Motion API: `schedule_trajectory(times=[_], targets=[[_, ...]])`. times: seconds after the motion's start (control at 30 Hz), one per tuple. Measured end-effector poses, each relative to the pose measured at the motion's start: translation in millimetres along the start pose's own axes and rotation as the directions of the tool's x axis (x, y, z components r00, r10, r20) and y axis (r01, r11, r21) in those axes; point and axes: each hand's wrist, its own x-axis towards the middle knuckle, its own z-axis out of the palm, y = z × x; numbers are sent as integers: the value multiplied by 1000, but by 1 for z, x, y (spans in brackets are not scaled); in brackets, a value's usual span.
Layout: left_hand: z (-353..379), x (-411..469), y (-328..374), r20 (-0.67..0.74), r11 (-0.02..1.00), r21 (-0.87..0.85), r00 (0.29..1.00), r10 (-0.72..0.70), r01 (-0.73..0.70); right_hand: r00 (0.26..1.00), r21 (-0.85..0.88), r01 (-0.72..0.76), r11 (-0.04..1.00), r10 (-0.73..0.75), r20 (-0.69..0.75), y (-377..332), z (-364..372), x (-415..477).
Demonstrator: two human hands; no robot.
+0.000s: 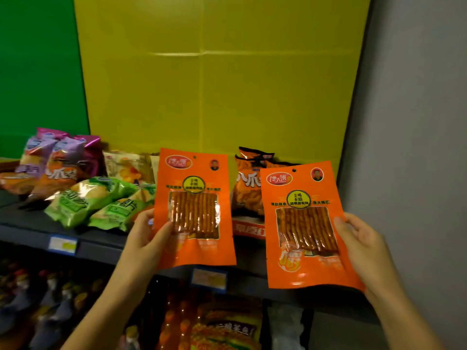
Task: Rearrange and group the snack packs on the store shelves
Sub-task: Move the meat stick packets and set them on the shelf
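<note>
Behind the orange pack in my left hand (149,238) the pale packs (126,166) are half covered, the pack in my right hand (364,246) hides most of the orange-black bags (249,188), and below my wrists the lower-shelf goods (227,327) blur past reading.

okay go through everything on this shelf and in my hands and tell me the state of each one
left hand: gripping an orange pack
left orange pack: held upright, sealed
right hand: gripping the other orange pack
right orange pack: held upright, sealed
green packs: lying on the shelf
purple packs: leaning at the back
shelf: stocked at left
</note>
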Motion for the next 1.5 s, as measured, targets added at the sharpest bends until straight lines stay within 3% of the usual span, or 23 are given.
schedule_trajectory(times=[0.2, 0.43, 0.87, 1.07, 1.5], targets=[[-141, 0, -1, -325, 993, 115, 946, 0, 40, 986, 124, 36, 992, -55, 157, -22, 110, 8], [-293, -5, 0, -502, 981, 175, 865, 12, 88, 942, 186, 68, 980, -124, 311, -57, 260, -17], [-530, 16, 41, -608, 971, 201, 793, 18, 132, 913, 257, 61, 965, -158, 377, -144, 527, -85], [-603, 42, 31, -624, 975, 166, 781, -14, 150, 888, 222, 150, 964, -230, 398, -165, 633, -98], [-772, 179, 17, -666, 934, 313, 741, 88, 171, 864, 164, 256, 953, -302, 403, -197, 872, -88]])
